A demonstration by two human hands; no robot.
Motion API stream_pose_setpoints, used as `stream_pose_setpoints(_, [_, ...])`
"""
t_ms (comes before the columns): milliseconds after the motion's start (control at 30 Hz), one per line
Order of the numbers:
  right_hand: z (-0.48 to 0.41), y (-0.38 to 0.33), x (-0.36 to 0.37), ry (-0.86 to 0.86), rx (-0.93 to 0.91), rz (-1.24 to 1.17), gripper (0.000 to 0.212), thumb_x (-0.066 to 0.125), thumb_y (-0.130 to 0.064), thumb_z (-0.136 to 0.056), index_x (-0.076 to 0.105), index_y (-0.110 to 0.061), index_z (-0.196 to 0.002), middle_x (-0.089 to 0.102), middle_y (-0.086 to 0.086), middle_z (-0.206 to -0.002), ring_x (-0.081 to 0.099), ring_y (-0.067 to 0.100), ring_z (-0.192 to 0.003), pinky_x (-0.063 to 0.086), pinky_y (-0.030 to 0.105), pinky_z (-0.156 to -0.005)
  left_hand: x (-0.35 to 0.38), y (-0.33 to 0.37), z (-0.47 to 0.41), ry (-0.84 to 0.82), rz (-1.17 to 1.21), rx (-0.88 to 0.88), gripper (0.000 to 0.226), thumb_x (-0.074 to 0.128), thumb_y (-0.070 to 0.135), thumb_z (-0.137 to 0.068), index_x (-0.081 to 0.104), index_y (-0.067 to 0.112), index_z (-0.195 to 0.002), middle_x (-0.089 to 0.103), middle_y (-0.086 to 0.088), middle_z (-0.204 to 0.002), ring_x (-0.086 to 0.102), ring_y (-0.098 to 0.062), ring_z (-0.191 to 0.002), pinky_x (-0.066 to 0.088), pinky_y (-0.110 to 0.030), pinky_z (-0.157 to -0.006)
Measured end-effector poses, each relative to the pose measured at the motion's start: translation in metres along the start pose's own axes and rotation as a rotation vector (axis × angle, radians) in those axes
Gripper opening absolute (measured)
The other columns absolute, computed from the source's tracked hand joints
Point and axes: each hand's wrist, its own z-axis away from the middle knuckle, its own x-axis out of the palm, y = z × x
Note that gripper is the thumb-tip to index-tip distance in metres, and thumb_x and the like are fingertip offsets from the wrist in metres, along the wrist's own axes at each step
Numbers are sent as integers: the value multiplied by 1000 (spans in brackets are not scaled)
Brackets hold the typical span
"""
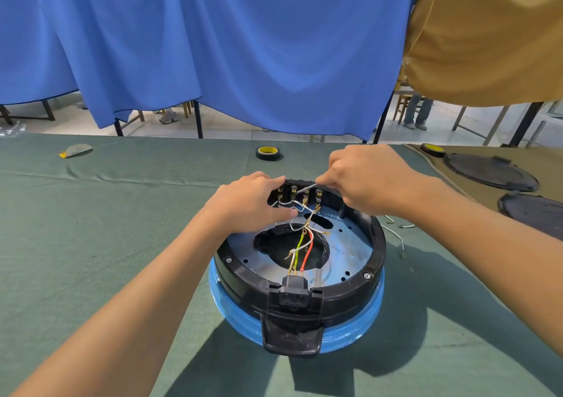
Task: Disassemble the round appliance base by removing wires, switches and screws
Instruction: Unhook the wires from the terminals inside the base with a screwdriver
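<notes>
Sitting on the green cloth (91, 244) right in front of the person is the round base (376, 244); it has a black ring on top and a blue edge below, and you can see inside it. The left hand (253, 201) holds the far side of the round base; its fingers curl over the black rim, and its thumb lies inside, next to the switch block (300, 195). The right hand (362, 177) is at the same far side; its thumb and a finger are squeezed together on a thin white wire (305, 187) that runs down to the switch block. More white wires loop under the switches; a red wire (308, 250) and a green and yellow wire (299, 244) run across the middle hole to the black plug socket (294, 294) on the near side. Two screws (367, 275) sit in the black ring, one on each side. A few loose wires (399, 239) lie on the cloth just to the right of the base; a roll of black tape (268, 152) lies farther back; two round black lids (490, 172) lie far off to the right; a blue curtain (213, 46) hangs behind the table.
</notes>
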Motion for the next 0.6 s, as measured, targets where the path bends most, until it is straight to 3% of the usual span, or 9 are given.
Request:
stream_pose_setpoints(100, [-10, 2, -6, -28, 20, 12, 31, 52, -20, -92, 69, -37, -110, 63, -9, -98, 59, 19, -93, 23, 23, -49, 0, -1, -1, -2, -6, 3, 82, 49, 70, -83, 23, 32, -151, 36, 4, -150, 38, -23, -133, 39, -46, -96])
stream_pose_setpoints(267, [-38, 18, -16, -213, 59, -152, 41, 49, -10, -87, 70, -40, -105, 65, -9, -101, 59, 21, -98, 31, 26, -54, 0, -1, -2, -7, -2, -2, 83, 51, 71, -82, 23, 32, -150, 36, 5, -149, 37, -23, -134, 38, -47, -98])
stream_pose_setpoints(467, [-54, 37, -14, -364, 1, -361, 26, 58, -14, -94, 74, -30, -108, 60, -20, -81, 52, 4, -74, 35, 16, -58, -1, -1, -1, -9, 18, 7, 83, 52, 69, -82, 25, 30, -150, 36, 4, -149, 38, -23, -134, 38, -46, -98])
stream_pose_setpoints(600, [-41, 35, -6, -306, 47, -382, 30, 56, -16, -94, 72, -38, -108, 56, -22, -82, 55, 10, -89, 43, 29, -71, -2, -1, 0, -6, 10, 10, 82, 51, 68, -83, 24, 30, -151, 36, 3, -149, 38, -24, -133, 38, -46, -98])
